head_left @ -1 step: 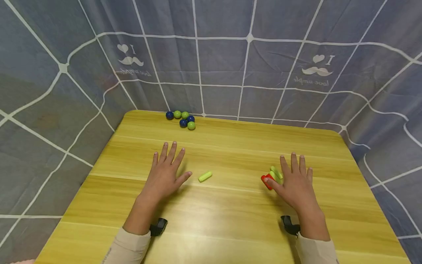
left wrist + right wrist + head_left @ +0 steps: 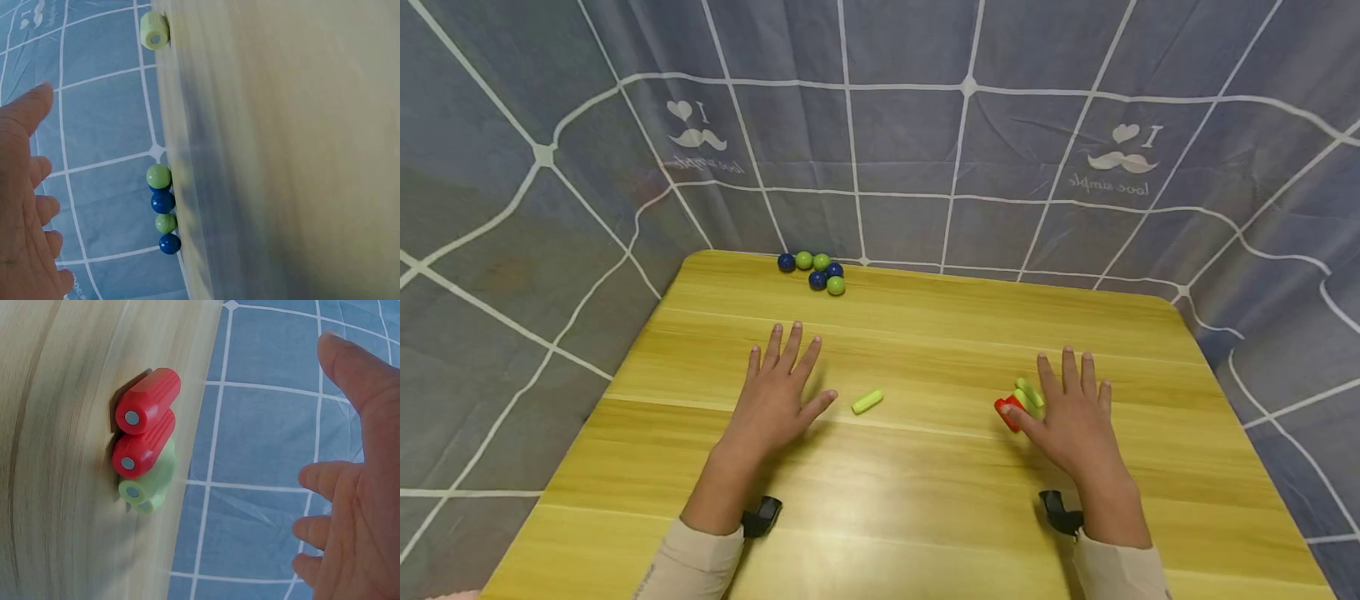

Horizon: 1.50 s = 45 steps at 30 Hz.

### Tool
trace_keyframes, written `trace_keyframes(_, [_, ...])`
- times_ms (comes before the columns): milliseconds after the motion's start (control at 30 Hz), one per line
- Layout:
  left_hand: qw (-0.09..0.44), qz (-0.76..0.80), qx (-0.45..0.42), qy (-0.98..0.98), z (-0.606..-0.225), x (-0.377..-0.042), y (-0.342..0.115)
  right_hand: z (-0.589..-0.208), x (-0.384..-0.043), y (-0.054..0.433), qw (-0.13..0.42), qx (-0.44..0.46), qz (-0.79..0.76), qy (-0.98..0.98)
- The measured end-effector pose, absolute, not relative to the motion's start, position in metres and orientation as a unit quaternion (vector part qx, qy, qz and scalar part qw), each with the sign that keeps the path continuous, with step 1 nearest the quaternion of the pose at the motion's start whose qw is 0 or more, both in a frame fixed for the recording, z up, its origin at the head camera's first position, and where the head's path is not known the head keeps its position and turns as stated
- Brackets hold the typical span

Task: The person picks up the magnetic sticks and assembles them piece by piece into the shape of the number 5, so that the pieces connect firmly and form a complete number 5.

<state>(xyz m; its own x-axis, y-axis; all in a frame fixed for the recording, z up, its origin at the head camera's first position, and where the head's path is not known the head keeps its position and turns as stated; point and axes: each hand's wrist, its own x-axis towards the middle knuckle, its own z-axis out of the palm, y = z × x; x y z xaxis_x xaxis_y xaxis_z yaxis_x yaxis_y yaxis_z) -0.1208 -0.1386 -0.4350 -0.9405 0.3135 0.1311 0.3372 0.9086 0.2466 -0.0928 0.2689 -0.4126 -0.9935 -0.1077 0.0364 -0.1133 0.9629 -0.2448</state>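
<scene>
My left hand (image 2: 772, 407) hovers above the wooden table with its fingers spread, holding nothing. Just right of its thumb lies a single light-green toy rod (image 2: 867, 402); its end shows a round grey spot in the left wrist view. My right hand (image 2: 1078, 421) is likewise spread and holds nothing. Under and beside its thumb, two red rods (image 2: 1006, 411) lie side by side against light-green rods (image 2: 1028, 392). In the right wrist view, the red rods (image 2: 150, 400) have ribbed sides and grey round ends, and the light-green ones (image 2: 164, 478) sit right against them.
Dark blue balls (image 2: 817, 281) and green balls (image 2: 804, 260) cluster at the table's far left edge. A grey-blue curtain (image 2: 902, 142) with white grid lines surrounds the table (image 2: 925, 500) at the back and sides. Black wrist mounts (image 2: 763, 517) protrude inward from both sleeves.
</scene>
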Motion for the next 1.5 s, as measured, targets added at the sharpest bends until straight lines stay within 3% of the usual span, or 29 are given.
trace_keyframes(467, [0.042, -0.163, -0.162, -0.972, -0.438, -0.128, -0.142, -0.416, -0.1, 0.265, 0.03, 0.072, 0.138, -0.987])
trace_keyframes(700, [0.026, -0.272, -0.176, -0.946, -0.446, -0.126, -0.144, -0.421, -0.102, 0.262, 0.043, 0.109, 0.179, -0.977])
trace_keyframes(933, [-0.009, -0.452, -0.189, -0.871, -0.458, -0.123, -0.13, -0.42, -0.105, 0.248, -0.01, 0.128, 0.315, -0.94])
trace_keyframes(1100, [-0.032, -0.53, -0.168, -0.83, -0.468, -0.12, -0.112, -0.417, -0.109, 0.239, -0.003, 0.146, 0.353, -0.924])
trace_keyframes(1500, [0.021, -0.483, -0.091, -0.871, -0.491, -0.113, -0.081, -0.427, -0.136, 0.211, -0.032, 0.187, 0.416, -0.889])
